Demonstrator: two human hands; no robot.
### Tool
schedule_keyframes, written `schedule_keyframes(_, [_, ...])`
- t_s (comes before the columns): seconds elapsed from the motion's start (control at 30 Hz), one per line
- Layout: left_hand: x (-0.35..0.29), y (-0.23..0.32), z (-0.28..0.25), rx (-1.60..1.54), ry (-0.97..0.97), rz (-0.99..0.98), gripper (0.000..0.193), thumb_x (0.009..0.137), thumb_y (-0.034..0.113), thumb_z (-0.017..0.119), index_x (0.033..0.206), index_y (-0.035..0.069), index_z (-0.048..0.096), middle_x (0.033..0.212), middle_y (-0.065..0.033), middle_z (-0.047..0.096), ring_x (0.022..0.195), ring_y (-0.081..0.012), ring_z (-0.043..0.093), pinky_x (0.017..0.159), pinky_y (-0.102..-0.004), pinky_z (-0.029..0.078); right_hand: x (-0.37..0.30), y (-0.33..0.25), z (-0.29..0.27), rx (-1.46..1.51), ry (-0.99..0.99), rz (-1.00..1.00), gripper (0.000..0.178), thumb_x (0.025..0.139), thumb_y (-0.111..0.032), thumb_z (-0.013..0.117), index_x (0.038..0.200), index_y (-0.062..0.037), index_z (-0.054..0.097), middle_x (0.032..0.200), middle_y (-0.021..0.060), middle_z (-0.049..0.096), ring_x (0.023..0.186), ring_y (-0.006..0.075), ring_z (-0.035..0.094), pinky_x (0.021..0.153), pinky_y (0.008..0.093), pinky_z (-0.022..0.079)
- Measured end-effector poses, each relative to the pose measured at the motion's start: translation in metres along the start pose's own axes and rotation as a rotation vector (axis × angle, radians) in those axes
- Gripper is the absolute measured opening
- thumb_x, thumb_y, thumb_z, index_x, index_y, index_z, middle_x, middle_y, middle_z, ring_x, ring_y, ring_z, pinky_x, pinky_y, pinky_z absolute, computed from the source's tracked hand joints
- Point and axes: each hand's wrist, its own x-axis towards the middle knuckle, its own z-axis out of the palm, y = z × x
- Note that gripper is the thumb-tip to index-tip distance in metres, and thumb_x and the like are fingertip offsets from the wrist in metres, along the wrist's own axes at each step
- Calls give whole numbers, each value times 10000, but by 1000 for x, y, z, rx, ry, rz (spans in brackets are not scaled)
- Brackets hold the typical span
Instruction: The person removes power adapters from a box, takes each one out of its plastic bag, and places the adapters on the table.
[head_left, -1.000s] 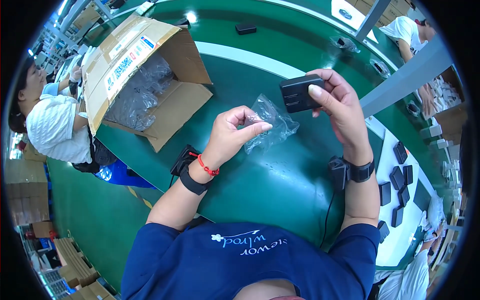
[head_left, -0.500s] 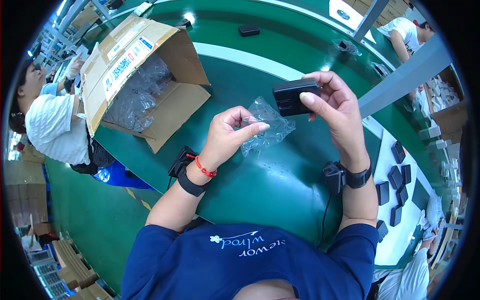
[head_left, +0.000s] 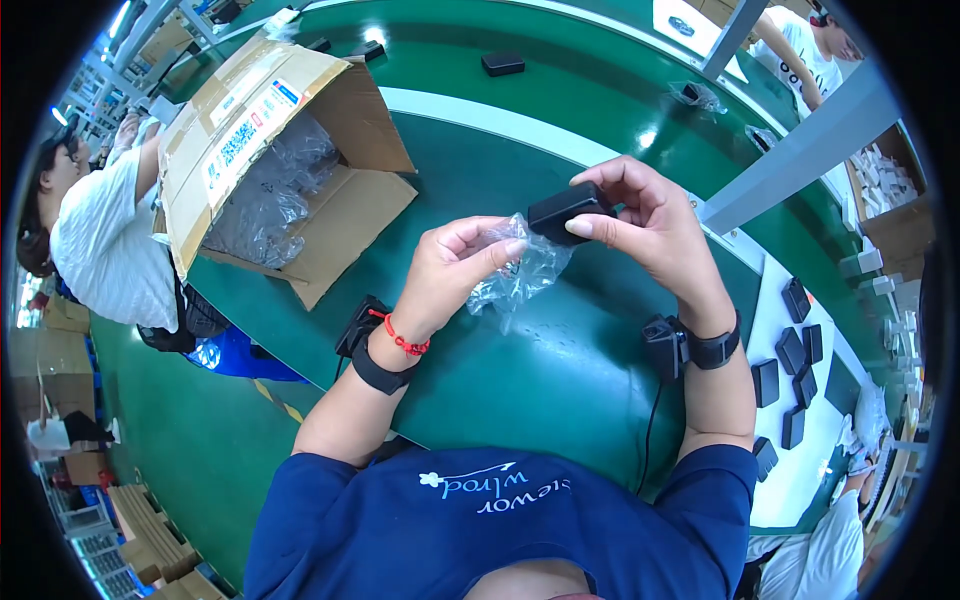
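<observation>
Between thumb and fingers, my left hand [head_left: 450,268] pinches a clear plastic bag [head_left: 520,278] above the green table. My right hand [head_left: 652,222] grips a black power adapter [head_left: 562,214], a small block-shaped one, with the thumb on its near side and the fingers behind it. The adapter's left end is at the bag's upper edge, touching or just inside it; I cannot tell which. A cardboard box [head_left: 345,225] lies on its side to the left of my left hand, its opening toward me, with crumpled clear bags [head_left: 280,190] inside.
Several black adapters [head_left: 790,350] lie on a white sheet [head_left: 780,490] at the right. Beyond the pale table edge, a green conveyor belt [head_left: 590,100] carries a black adapter [head_left: 502,64] and a bagged item [head_left: 697,96]. A grey post [head_left: 800,150] stands at the right. Co-workers are at both sides.
My right hand has brought the adapter left and slightly down to the bag. The left hand has shifted a little left with the bag. Adapters on the belt have moved slightly right.
</observation>
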Motion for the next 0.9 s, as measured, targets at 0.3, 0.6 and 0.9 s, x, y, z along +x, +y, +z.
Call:
schedule_keyframes(0.3, [2, -8, -9, 48, -43, 34, 115, 831, 101, 685, 886, 12, 636, 854, -15, 639, 749, -63, 573, 669, -209, 468, 3, -1, 15, 156, 110, 6, 320, 766, -51, 728, 1049, -18, 583, 965, 12, 578, 859, 51, 553, 683, 179, 469])
schedule_keyframes(0.6, [3, -4, -7, 67, -4, 32, 116, 812, 95, 705, 827, 19, 618, 829, -16, 633, 740, -60, 564, 666, -206, 462, 2, -5, -3, 180, -49, -12, 313, 769, -54, 722, 1046, -11, 584, 942, 12, 581, 845, 56, 559, 730, 194, 483])
schedule_keyframes(0.9, [2, -8, -7, 74, -44, 36, 103, 819, 82, 689, 876, 24, 627, 837, -12, 628, 751, -59, 559, 672, -195, 448, 0, -8, -2, -29, -54, 128, 305, 770, -70, 729, 1038, 4, 604, 920, 21, 609, 851, 66, 574, 755, 197, 484])
